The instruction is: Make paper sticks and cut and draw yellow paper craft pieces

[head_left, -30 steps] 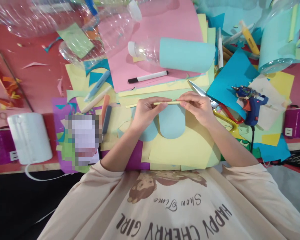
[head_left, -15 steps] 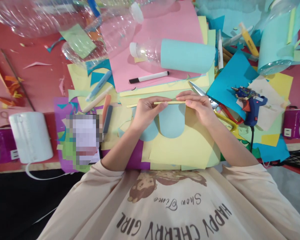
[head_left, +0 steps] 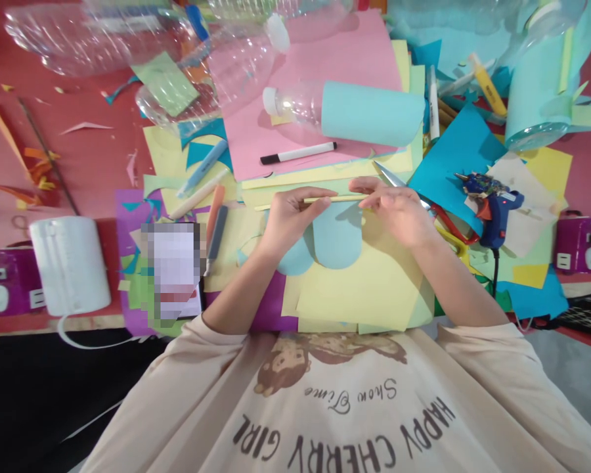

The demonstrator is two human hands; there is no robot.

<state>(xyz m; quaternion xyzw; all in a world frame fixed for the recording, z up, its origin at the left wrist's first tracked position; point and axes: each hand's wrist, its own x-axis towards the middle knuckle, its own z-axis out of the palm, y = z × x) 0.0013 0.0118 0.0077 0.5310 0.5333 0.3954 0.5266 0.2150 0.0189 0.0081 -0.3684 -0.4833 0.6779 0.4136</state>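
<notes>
From my feed, left hand [head_left: 298, 213] pinches a yellow strip [head_left: 345, 198] between thumb and fingers, near the strip's left part. Right hand [head_left: 401, 213] is at the strip's right end, fingers parted and a bit lifted; can't tell from here if they grip it or only touch it. I get the strip held level, roughly edge-on to me, in front of the shirt [head_left: 345, 407], between the two hands. Just below it I see a blue piece [head_left: 337, 240] with a rounded lower end, over a yellow sheet [head_left: 357, 299]; can't tell if strip and piece touch. A second blue piece [head_left: 298, 256] is partly hidden by the left hand and wrist. Scissors [head_left: 390, 175] are just beyond the right hand, partly covered by it, handles by the forearm. Glue gun [head_left: 497, 213] lies farther right on paper. Beyond the hands I have a black-capped pen [head_left: 298, 154] and a blue-wrapped bottle [head_left: 374, 113] on its side, both on a pink sheet [head_left: 246, 150]. To the left, a pixelated phone [head_left: 175, 269], markers [head_left: 204, 169], then a white pouch [head_left: 69, 264] on the red tabletop [head_left: 93, 151]
</notes>
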